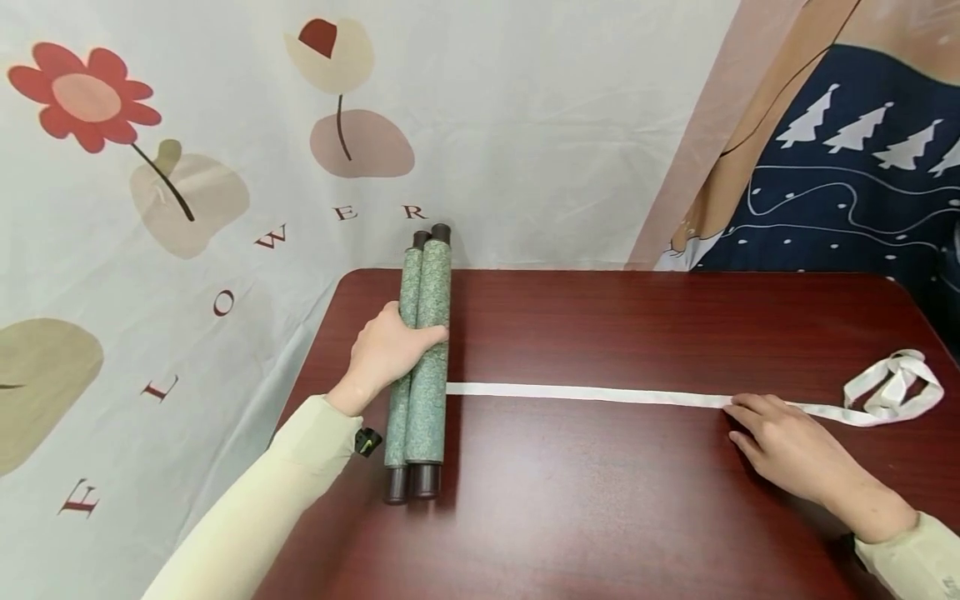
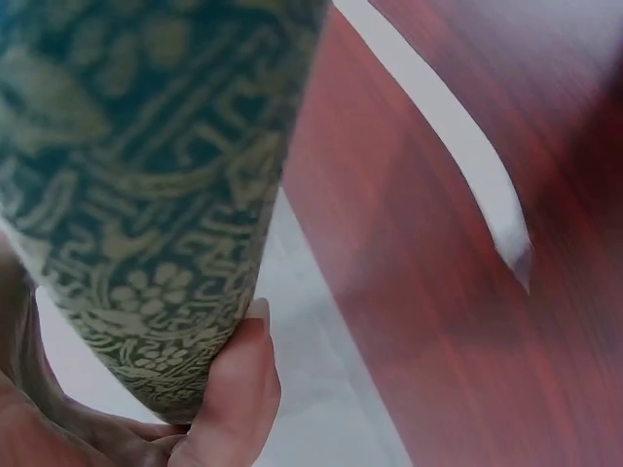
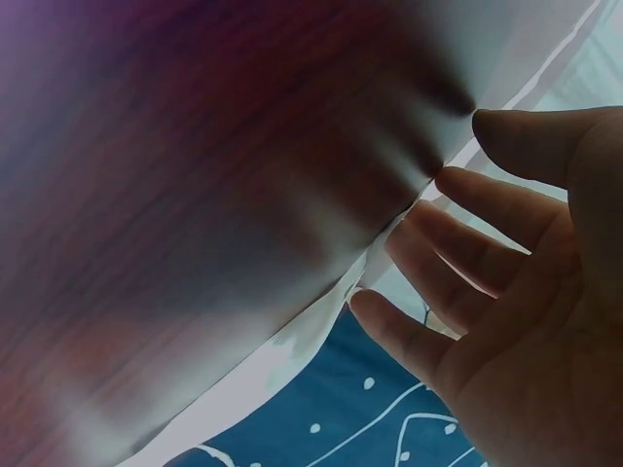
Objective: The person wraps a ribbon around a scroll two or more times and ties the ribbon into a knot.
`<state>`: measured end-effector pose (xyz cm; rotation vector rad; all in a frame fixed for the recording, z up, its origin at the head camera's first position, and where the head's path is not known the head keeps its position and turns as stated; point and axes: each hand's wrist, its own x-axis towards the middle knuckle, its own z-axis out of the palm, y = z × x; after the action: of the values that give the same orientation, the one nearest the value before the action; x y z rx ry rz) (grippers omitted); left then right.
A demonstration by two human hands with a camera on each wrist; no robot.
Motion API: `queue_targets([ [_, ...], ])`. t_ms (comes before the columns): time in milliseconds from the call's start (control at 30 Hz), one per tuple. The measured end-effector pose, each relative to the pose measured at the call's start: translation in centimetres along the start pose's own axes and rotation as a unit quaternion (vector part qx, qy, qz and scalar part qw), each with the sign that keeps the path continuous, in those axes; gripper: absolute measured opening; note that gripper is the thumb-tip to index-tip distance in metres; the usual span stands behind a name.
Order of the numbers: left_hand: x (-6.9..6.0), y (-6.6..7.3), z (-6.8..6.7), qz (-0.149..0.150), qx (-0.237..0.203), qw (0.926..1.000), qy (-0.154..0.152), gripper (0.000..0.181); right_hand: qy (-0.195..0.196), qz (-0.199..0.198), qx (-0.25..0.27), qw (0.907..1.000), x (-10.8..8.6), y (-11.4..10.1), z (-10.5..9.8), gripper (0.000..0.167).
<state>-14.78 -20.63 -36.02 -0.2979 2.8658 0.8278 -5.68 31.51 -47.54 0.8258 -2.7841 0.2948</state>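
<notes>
Left hand point(image 1: 384, 352) grips paired green scrolls point(image 1: 427, 408) at left; right hand point(image 1: 797, 446), loosely extended, touches white ribbon point(image 1: 585, 392), bunched farther right. Reddish-brown table point(image 1: 600, 500) beneath; flower-print cloth point(image 1: 525, 167) on far side.

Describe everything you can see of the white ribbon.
The white ribbon is a narrow, flat strip, seemingly cloth. It lies almost straight across the reddish-brown table, its right end gathered in loose loops. The right hand touches it near those loops. In the head view its left end is hidden behind the green scrolls; the left wrist view shows it coming to a point.
</notes>
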Motion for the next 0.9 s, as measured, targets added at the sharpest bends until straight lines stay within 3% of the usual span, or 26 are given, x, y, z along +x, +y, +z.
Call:
queue_targets([
  [133,-1.0,1.7,1.2,0.011,-0.021,0.9997,-0.003,0.087,-0.005,-0.002,0.0,1.0,0.4,-0.5,0.0,0.041],
  [633,-3.2,8.2,6.9,0.045,-0.065,0.9968,0.009,0.088,-0.04,-0.006,0.006,0.9992,2.7,-4.1,0.4,0.04],
  [900,-4.7,10.9,10.5,0.061,-0.08,0.9949,-0.006,0.095,-0.048,-0.021,0.007,0.9986,4.4,-6.2,0.9,0.042],
])
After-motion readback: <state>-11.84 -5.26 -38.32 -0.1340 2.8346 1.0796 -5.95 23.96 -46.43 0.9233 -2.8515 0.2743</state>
